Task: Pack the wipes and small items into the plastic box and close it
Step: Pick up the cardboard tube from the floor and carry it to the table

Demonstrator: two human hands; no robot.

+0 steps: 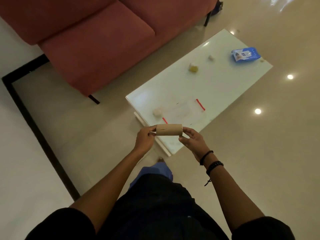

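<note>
I stand at the near end of a white glass table (225,80). A brown cardboard tube (169,129) is held level between my left hand (144,138) and my right hand (194,139), one hand at each end, above the table's near corner. A clear plastic box (186,110) with red clips on two sides rests on the table just beyond the tube. A blue pack of wipes (245,54) lies at the far right end. Small items lie on the table: a white lump (158,112), a yellowish item (193,68) and a small white piece (211,58).
A red sofa (97,42) stands to the left of the table, close to its far side. The floor (277,135) is glossy beige tile with a black border strip (34,122) at the left. My legs are below the hands.
</note>
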